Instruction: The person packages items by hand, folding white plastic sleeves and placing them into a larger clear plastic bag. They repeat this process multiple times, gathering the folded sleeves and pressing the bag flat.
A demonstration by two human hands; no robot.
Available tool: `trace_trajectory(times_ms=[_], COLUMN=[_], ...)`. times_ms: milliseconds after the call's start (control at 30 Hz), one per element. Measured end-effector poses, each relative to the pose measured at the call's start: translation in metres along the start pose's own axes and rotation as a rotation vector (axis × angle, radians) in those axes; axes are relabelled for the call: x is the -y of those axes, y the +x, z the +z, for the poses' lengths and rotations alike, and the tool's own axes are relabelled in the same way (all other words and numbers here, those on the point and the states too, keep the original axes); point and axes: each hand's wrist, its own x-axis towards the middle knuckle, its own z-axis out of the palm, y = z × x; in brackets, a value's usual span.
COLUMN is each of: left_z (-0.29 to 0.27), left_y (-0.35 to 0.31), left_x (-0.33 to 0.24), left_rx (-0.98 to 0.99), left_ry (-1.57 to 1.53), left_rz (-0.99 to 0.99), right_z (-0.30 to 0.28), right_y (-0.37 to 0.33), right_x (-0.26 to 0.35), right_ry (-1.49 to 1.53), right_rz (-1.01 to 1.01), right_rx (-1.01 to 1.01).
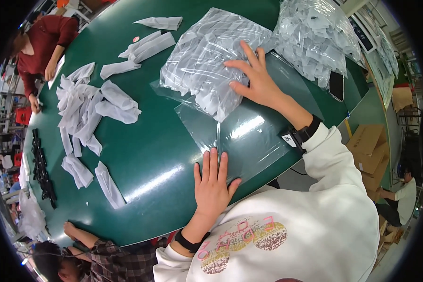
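Note:
A large clear plastic bag (192, 56) filled with white, wrapped pieces lies on the green table. My right hand (256, 77) rests on the bag's right side, fingers spread. Toward me, the bag's unfilled clear end (242, 152) spreads flat over the tabletop. My left hand (214, 183) lies on the near edge of that film, palm down, with its fingers stretched out. Neither hand grips anything.
Another stuffed clear bag (315, 37) stands at the far right, beside a phone (336, 86). Loose white pieces (82, 103) are heaped on the left, with black strips (42, 169) beyond. Two co-workers sit along the left side. Cardboard boxes (369, 145) stand right of the table (155, 136).

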Motion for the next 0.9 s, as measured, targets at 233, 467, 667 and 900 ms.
trace_trajectory(times_ms=[233, 467, 667, 900], left_z=[-0.028, -0.048, -0.018, -0.004], left_y=[0.063, 0.177, 0.229, 0.260], left_x=[0.041, 0.057, 0.036, 0.033], left_rx=[-0.401, -0.251, -0.204, -0.215], left_ry=[-0.532, -1.363, -1.223, -0.867], left_rz=[-0.170, -0.474, -0.395, -0.009], right_z=[0.009, 0.007, -0.019, -0.015], right_y=[0.006, 0.041, 0.041, 0.031], right_x=[0.004, -0.018, -0.043, -0.050], right_ry=[-0.119, 0.012, -0.037, -0.635], right_rz=[-0.094, -0.149, -0.088, -0.321], right_rx=[-0.029, -0.046, -0.043, 0.024])
